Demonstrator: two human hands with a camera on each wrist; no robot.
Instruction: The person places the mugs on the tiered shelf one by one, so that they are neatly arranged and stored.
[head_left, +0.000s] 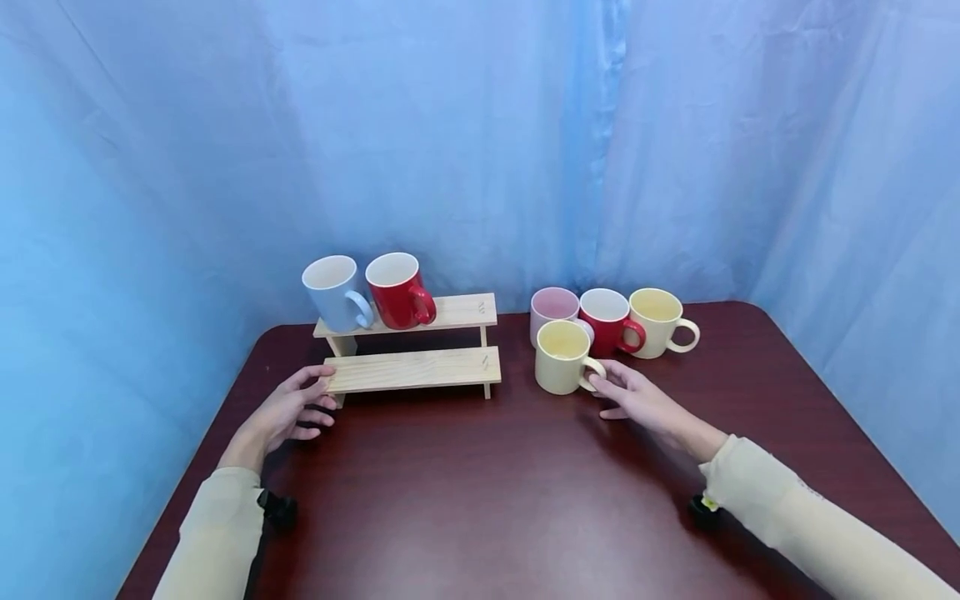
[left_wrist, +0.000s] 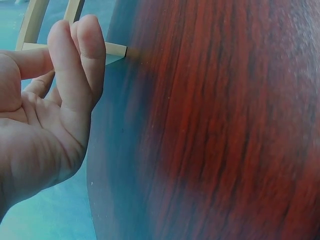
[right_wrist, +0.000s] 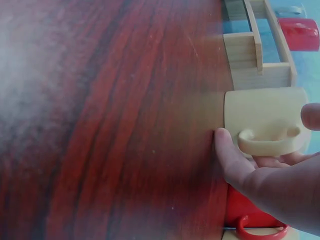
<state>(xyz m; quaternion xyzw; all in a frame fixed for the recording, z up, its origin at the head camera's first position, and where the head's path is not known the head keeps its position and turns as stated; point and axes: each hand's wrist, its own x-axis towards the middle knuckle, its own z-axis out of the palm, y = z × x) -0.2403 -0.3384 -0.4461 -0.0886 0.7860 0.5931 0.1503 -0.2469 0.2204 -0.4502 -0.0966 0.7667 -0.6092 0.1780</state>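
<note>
My left hand (head_left: pixel 288 408) is at the left end of a two-step wooden rack (head_left: pixel 412 369), one fingertip on top of the lower board and the other fingers spread below and in front. At the table's right side, my right hand (head_left: pixel 637 400) pinches the handle of a pale yellow mug (head_left: pixel 558 367). This mug stands upright in front of a pink mug (head_left: pixel 551 304). In the right wrist view, the thumb is near the yellow mug (right_wrist: pixel 262 110), one finger stretches low by its base, and others are partly hidden behind the handle.
A light blue mug (head_left: pixel 335 300) and a red mug (head_left: pixel 393 296) stand on the rack's upper board. Behind the right hand are another red mug (head_left: pixel 603 321) and another yellow mug (head_left: pixel 654 325). Blue curtains (head_left: pixel 450 150) hang behind the dark wooden table (head_left: pixel 480 500).
</note>
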